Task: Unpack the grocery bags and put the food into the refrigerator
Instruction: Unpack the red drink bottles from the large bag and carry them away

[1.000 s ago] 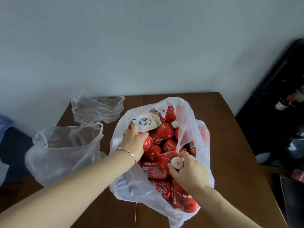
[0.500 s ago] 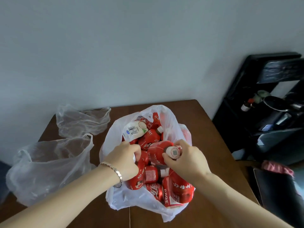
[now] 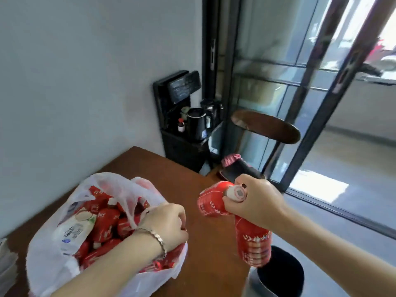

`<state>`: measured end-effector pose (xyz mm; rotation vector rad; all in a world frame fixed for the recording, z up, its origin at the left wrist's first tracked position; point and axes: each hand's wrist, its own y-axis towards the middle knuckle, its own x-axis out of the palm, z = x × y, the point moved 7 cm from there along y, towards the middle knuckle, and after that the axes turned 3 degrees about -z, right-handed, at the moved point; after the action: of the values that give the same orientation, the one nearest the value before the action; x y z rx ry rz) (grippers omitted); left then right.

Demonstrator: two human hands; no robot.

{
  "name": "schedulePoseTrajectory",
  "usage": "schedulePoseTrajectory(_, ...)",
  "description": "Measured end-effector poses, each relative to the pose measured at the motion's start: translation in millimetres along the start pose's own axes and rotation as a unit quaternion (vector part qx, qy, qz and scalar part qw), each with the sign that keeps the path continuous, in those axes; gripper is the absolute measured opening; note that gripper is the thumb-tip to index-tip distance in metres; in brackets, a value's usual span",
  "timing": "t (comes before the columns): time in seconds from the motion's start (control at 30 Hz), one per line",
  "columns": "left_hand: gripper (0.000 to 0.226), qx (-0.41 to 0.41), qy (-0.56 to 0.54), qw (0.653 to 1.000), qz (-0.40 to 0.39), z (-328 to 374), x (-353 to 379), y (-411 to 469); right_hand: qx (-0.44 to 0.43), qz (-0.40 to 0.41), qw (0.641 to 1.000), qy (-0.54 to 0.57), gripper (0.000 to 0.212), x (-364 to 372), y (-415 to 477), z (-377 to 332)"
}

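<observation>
Here's the thin white plastic bag (image 3: pixel 46 262), slumped open on the brown wooden table (image 3: pixel 162 168) and stuffed with red bottles (image 3: pixel 107 224), plus one white-labelled bottle (image 3: pixel 75 229) lying to the left of the left hand's knuckles. The left hand (image 3: pixel 169 226), silver bracelet (image 3: pixel 157 240) at the wrist, has its fingers curled tight at the bag's right edge, apparently gripping one of those red bottles, though the tips are buried. The right hand (image 3: pixel 255 202) is out past the table edge, thumb and fingers clamped round the neck of the capped bottle (image 3: pixel 211 200), round white cap (image 3: pixel 236 192) poking out between them. Beneath those fingers dangles the hanging bottle (image 3: pixel 254 243), its top hidden in the grip. The labels are motion-blurred. Below sits a round dark bin (image 3: pixel 282 273).
</observation>
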<state>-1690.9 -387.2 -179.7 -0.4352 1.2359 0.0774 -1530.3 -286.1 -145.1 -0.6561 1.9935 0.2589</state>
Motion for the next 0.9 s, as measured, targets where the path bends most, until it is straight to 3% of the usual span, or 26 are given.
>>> schedulePoseTrajectory(0.27,0.018,0.236,0.034,0.971,-0.016,245.0,37.3,18.3,0.189,0.13,0.972,-0.044,0.039,-105.2,-140.4,190.8)
schedulePoseTrajectory(0.53,0.02,0.381,0.034,0.922,-0.059,534.4,137.9,-35.9,0.379,0.215,0.9,-0.036,0.034,-202.1,-350.1,390.2)
schedulePoseTrajectory(0.63,0.009,0.424,0.027,0.902,-0.076,640.7,176.6,-70.6,0.436,0.234,0.868,-0.042,0.032,-237.4,-430.0,461.1)
schedulePoseTrajectory(0.73,0.019,0.473,0.01,0.876,-0.097,742.5,205.9,-104.7,0.48,0.256,0.838,-0.04,0.031,-277.9,-500.4,521.5)
schedulePoseTrajectory(0.83,0.007,0.527,-0.006,0.844,-0.1,839.1,225.5,-134.2,0.53,0.275,0.801,-0.042,0.03,-320.1,-561.3,572.5)
schedulePoseTrajectory(0.9,0.014,0.56,-0.018,0.823,-0.093,900.2,237.7,-151.1,0.557,0.287,0.778,-0.05,0.03,-346.2,-595.5,603.9)
